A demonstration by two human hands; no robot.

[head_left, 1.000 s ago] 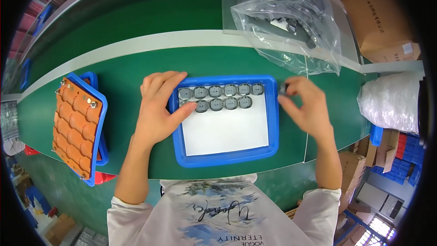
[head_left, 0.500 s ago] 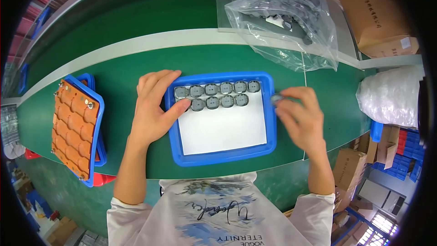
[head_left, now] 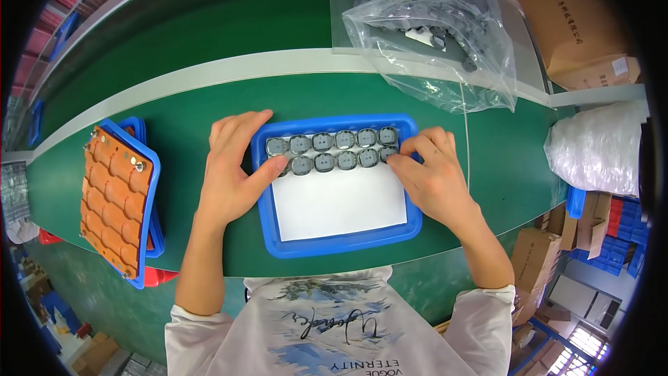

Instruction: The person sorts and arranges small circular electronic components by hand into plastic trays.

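A blue tray (head_left: 334, 246) lined with a white sheet (head_left: 341, 202) lies in front of me. Two rows of small grey rounded-square parts (head_left: 323, 162) fill its far side. My left hand (head_left: 233, 163) rests at the tray's left rim, fingers spread, its thumb touching the leftmost part of the nearer row. At the right end of that row, my right hand (head_left: 435, 174) pinches another grey part (head_left: 387, 153), mostly covered by the fingertips. This part is inside the tray, beside its neighbour.
On the left, an orange moulded plate (head_left: 115, 198) with round recesses leans on stacked blue trays (head_left: 154, 230). A clear plastic bag (head_left: 431, 42) of grey parts lies at the back right. Cardboard boxes (head_left: 584, 21) and a white plastic-wrapped bundle (head_left: 595, 146) stand farther right.
My right hand has moved left from outside the tray's right rim, bringing the grey part to the end of the nearer row. My left hand has stayed nearly still.
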